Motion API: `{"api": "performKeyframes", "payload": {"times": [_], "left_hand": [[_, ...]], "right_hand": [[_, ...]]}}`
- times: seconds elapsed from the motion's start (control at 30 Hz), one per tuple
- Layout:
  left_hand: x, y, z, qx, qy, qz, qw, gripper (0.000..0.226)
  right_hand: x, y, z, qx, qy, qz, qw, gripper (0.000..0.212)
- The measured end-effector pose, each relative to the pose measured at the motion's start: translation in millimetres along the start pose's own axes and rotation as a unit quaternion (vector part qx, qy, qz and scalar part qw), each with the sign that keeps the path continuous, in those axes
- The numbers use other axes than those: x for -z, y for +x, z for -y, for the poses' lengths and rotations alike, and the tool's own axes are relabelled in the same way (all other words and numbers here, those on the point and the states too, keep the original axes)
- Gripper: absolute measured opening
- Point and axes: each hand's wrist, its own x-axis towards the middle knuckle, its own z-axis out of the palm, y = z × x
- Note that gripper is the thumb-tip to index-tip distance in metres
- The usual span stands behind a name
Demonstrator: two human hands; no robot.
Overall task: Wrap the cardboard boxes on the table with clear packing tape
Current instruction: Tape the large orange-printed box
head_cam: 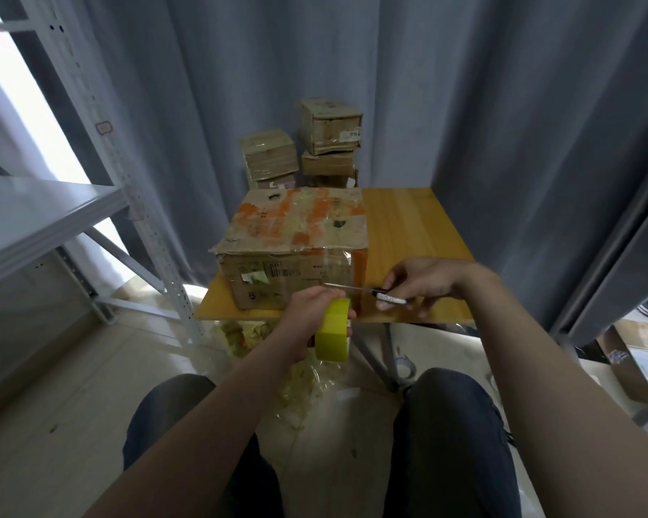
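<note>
Head view, looking down from a seated position: at centre frame a worn cardboard box with orange markings sits on the left part of a wooden counter, its near face toward the person. The left hand grips a yellow tape roll just below and in front of that face, apparently to keep a strip of clear tape taut off the box. The right hand, right of centre, pinches a slim black-handled tool whose thin metal shaft reaches left to just above the roll, seemingly placed to sever the tape; whether it touches the strip cannot be told. Both hands sit close to the box's lower right corner. Smaller stacked boxes stand behind against a grey curtain, and crumpled tape scraps lie on the floor.
</note>
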Motion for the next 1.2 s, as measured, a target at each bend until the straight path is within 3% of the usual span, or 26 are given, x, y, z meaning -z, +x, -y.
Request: {"api": "performKeyframes", "payload": {"times": [0.13,0.2,0.27,0.37,0.43,0.5,0.57,0.63,0.67,0.73,0.8,0.87,0.93,1.0,1.07,1.13,1.2], "left_hand": [[4,1,-2,0.006,-0.001,0.003,1.000,0.019],[6,2,2,0.023,0.021,0.020,0.999,0.019],[8,1,10,0.039,0.059,0.040,0.997,0.018],[9,0,23,0.044,0.141,0.065,0.987,0.014],[10,-1,27,0.038,0.159,0.076,0.984,0.012],[12,0,26,0.032,0.149,0.080,0.985,0.011],[12,0,23,0.029,0.149,0.077,0.985,0.013],[11,2,20,0.022,0.156,0.075,0.985,0.013],[11,2,19,0.022,0.160,0.076,0.984,0.013],[9,1,16,0.026,0.158,0.080,0.984,0.012],[9,1,13,0.033,0.147,0.082,0.985,0.012],[9,2,12,0.037,0.140,0.083,0.986,0.014],[10,2,12,0.038,0.144,0.082,0.985,0.017],[11,2,11,0.036,0.150,0.083,0.984,0.019],[12,1,9,0.035,0.152,0.084,0.984,0.020],[14,1,6,0.031,0.146,0.084,0.985,0.021],[15,0,2,0.021,0.142,0.088,0.986,0.019]], "right_hand": [[-2,11,7,0.037,-0.012,-0.041,0.998,0.022],[-4,11,2,0.030,-0.016,-0.032,0.999,0.019],[-9,11,-6,0.007,-0.063,-0.007,0.998,0.026],[-15,6,-15,0.000,-0.103,0.030,0.994,0.057],[-13,0,-22,0.044,-0.037,0.025,0.998,0.073],[-8,-6,-32,0.136,0.105,0.041,0.984,0.075],[-7,-6,-41,0.229,0.297,0.035,0.926,0.060],[-9,-1,-48,0.247,0.442,-0.056,0.861,0.040],[-10,7,-55,0.222,0.469,-0.132,0.845,0.046],[-13,18,-64,0.124,0.418,-0.291,0.852,0.068],[-16,27,-70,0.019,0.325,-0.365,0.872,0.051],[-18,34,-78,-0.061,0.220,-0.324,0.918,0.035],[-23,38,-82,-0.113,0.099,-0.268,0.952,0.042],[-21,48,-85,-0.156,0.004,-0.263,0.952,0.058],[-21,53,-73,-0.132,-0.009,-0.318,0.939,0.060],[-24,48,-37,0.012,0.004,-0.401,0.916,0.049],[-26,42,5,0.170,0.015,-0.412,0.895,0.041]]}}
